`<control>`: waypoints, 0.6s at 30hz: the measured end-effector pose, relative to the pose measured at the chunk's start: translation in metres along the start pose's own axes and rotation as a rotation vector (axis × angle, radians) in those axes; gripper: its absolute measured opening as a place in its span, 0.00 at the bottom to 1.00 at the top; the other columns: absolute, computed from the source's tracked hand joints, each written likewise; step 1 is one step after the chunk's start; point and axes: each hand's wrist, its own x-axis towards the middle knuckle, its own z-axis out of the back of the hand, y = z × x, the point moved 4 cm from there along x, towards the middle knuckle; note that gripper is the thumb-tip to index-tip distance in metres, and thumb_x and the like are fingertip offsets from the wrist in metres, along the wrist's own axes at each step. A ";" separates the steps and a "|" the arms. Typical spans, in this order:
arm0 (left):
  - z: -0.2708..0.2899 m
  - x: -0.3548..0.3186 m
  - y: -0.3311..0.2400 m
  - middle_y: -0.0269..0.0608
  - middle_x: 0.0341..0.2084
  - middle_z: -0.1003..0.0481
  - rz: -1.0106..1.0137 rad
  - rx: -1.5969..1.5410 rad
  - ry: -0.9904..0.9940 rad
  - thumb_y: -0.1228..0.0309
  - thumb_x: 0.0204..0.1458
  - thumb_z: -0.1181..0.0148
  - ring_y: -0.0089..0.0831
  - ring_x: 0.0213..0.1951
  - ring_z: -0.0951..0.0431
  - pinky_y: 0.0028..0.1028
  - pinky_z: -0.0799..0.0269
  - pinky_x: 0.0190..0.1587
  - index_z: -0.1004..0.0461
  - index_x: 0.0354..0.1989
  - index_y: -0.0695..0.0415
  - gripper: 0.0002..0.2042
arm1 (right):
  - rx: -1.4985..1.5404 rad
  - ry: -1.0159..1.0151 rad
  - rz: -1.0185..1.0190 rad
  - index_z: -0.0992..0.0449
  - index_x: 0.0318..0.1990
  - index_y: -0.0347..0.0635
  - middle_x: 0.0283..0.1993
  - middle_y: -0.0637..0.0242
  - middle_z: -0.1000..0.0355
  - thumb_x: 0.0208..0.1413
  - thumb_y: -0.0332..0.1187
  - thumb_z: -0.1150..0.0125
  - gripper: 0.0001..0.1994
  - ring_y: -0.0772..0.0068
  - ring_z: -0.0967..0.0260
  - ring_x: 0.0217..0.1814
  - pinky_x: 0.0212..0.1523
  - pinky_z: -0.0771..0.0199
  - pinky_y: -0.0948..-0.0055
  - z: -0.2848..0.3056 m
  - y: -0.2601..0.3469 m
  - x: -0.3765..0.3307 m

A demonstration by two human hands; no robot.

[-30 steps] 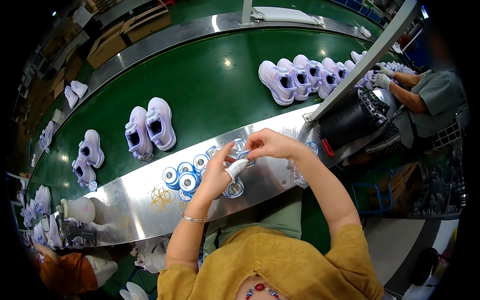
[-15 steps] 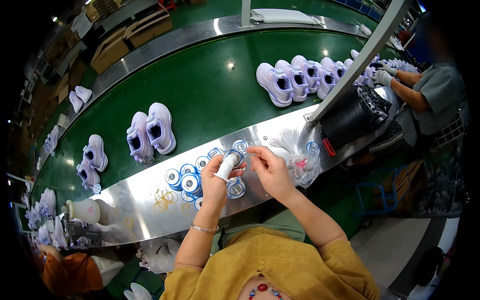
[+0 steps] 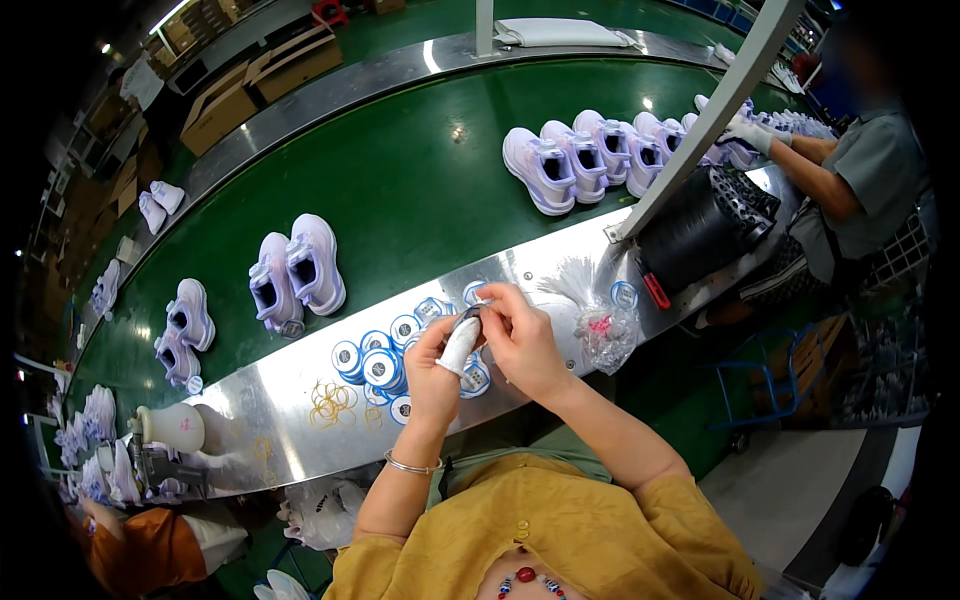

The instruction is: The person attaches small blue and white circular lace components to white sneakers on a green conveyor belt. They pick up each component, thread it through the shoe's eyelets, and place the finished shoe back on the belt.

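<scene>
Dark grey and small, that tag (image 3: 467, 315) sits at the centre of our dial, just above the metal ledge (image 3: 545, 268), mostly hidden by fingers! Left hand (image 3: 430, 372) has it, thumb and fingers closed in a pinch, with a white wrap (image 3: 459, 346) (a snug little sleeve) around one digit. Right hand (image 3: 530, 350) comes in from four o'clock, fingertips drawn close together at the tag's upper edge; whether they grip it, I cannot tell.

Outward we go! Round blue-rimmed tags (image 3: 382, 369) crowd the ledge at eight o'clock, some piled up, and past them, same direction, a tangle of yellowish bands (image 3: 331, 404). Swing to three o'clock: a clear plastic bundle (image 3: 609, 340), with a red-handled tool (image 3: 655, 287) beyond it. Over to ten, a pair of pale lilac shoes (image 3: 316, 264) on the green belt (image 3: 420, 180); at one o'clock, a whole row of shoes (image 3: 540, 172). And far out at two, a co-worker (image 3: 868, 165) in grey, white-gloved, reaches over more shoes!
</scene>
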 end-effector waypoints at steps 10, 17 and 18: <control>0.012 -0.026 -0.003 0.41 0.37 0.25 0.138 -0.216 0.016 0.78 0.54 0.44 0.29 0.39 0.24 0.30 0.25 0.45 0.26 0.40 0.64 0.07 | 0.098 0.359 0.057 0.34 0.49 0.38 0.31 0.56 0.26 0.58 0.23 0.51 0.12 0.60 0.26 0.33 0.34 0.29 0.68 -0.001 0.009 -0.020; 0.042 -0.068 0.002 0.43 0.39 0.29 -0.053 0.390 -0.037 0.73 0.47 0.36 0.31 0.44 0.29 0.27 0.33 0.45 0.23 0.36 0.58 0.08 | 0.374 0.681 -0.374 0.31 0.46 0.38 0.31 0.67 0.28 0.59 0.26 0.50 0.08 0.77 0.31 0.33 0.37 0.31 0.78 -0.019 -0.017 -0.051; 0.044 -0.074 -0.007 0.44 0.40 0.30 -0.166 0.579 -0.060 0.73 0.46 0.35 0.33 0.45 0.31 0.28 0.35 0.46 0.23 0.35 0.58 0.08 | 0.467 0.728 -0.488 0.31 0.45 0.38 0.32 0.69 0.29 0.59 0.27 0.49 0.08 0.80 0.32 0.33 0.37 0.32 0.79 -0.025 -0.020 -0.052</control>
